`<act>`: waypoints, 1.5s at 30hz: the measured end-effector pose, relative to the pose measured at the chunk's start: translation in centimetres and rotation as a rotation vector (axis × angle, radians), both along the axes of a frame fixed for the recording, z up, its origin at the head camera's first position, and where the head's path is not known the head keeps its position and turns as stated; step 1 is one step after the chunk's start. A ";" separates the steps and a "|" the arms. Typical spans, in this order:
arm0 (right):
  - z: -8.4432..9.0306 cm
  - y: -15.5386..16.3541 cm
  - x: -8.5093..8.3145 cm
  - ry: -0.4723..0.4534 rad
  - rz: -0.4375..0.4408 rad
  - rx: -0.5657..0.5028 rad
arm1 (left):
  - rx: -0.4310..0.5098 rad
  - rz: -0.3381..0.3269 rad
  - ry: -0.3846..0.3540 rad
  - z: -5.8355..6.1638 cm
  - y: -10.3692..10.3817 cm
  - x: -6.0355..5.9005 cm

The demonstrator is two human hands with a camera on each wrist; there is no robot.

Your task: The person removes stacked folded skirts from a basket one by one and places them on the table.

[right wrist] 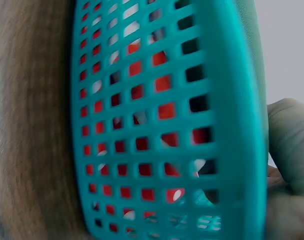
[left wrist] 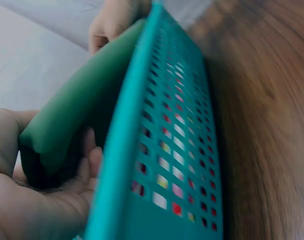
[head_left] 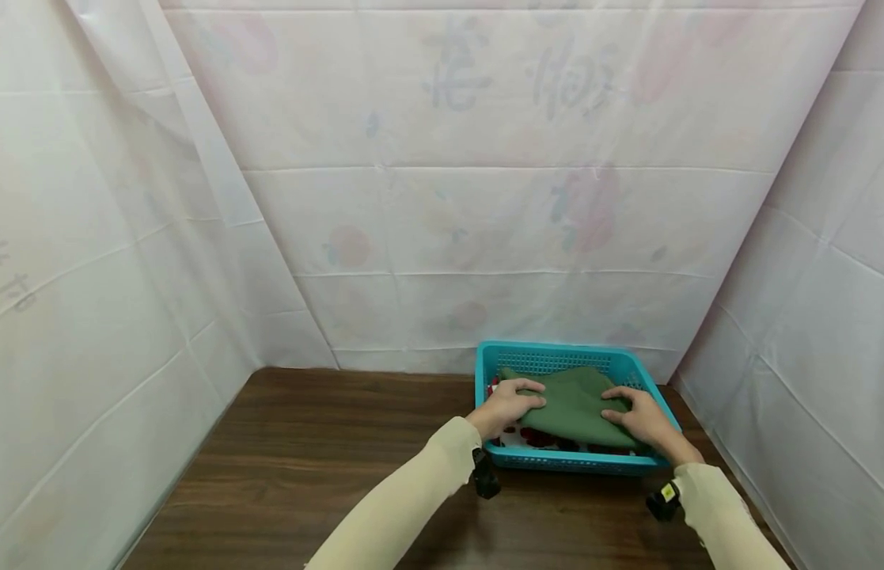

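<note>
White sheeting walls in a dark wooden table point(head_left: 328, 475), at whose far right corner a teal basket point(head_left: 555, 463) holds a folded green cloth point(head_left: 573, 408), gripped by the left hand point(head_left: 509, 404) and right hand point(head_left: 644, 419), apparently mid-placement; letting go seems next.

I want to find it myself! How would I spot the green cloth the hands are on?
Look along the brown wooden table to the turquoise basket at its far right, by the white curtain. The green cloth lies on top inside it, under the left hand and right hand. It is plain green; the fabric underneath is red and white.
</note>
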State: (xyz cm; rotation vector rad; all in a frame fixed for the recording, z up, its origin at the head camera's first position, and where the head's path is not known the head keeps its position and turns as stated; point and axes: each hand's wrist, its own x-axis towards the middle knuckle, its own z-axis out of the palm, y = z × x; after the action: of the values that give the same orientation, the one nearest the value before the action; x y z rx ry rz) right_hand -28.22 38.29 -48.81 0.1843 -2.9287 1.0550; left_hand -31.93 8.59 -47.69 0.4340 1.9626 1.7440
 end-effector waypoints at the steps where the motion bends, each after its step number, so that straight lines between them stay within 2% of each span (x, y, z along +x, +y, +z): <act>1: 0.2 -0.1 0.0 0.003 -0.004 -0.012 | 0.028 0.004 -0.014 0.2 -0.1 -0.1; 5: 0.9 -0.5 -0.1 -0.004 -0.020 -0.042 | 0.118 0.026 -0.059 0.7 -0.3 -0.5; 10: 1.2 -0.8 0.0 0.005 -0.019 0.018 | 0.106 0.039 -0.051 0.3 -0.4 -0.6; 13: 1.2 -0.8 0.1 0.033 -0.020 0.019 | 0.063 0.048 0.005 0.1 -0.3 -0.5; 17: 1.8 -0.5 0.4 0.032 -0.013 -0.047 | 0.030 0.054 0.089 0.1 -0.2 -0.3; 19: 2.1 -0.3 0.7 -0.014 -0.002 -0.082 | 0.024 0.056 0.093 0.1 -0.2 -0.2; 23: 1.5 0.3 0.9 -0.162 0.005 -0.158 | 0.009 0.054 0.024 0.0 -0.4 -0.1; 25: 1.0 0.4 0.9 -0.238 0.007 -0.197 | -0.008 0.036 -0.010 0.0 -0.5 0.0; 28: 0.4 0.5 0.8 -0.285 0.024 -0.213 | -0.065 -0.008 -0.018 0.0 -0.4 0.4; 31: 0.5 0.2 0.8 -0.277 0.052 -0.190 | -0.125 -0.043 0.002 -0.1 -0.3 0.7; 33: 0.6 0.1 0.8 -0.268 0.062 -0.172 | -0.162 -0.044 0.041 -0.1 -0.1 0.8; 37: 0.7 -0.3 0.7 -0.283 0.066 -0.166 | -0.186 -0.017 0.094 -0.2 0.1 1.1; 40: 0.6 -0.5 0.6 -0.286 0.072 -0.152 | -0.185 0.001 0.107 -0.2 0.1 1.3; 45: 0.5 -0.8 0.5 -0.238 0.067 -0.095 | -0.208 0.030 0.165 -0.3 0.2 1.3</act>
State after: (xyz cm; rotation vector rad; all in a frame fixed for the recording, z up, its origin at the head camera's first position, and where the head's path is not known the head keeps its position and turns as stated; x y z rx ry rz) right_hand -27.76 37.50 -48.32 0.1668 -3.0895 1.3079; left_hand -30.58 8.74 -47.98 0.4901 2.2498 1.5426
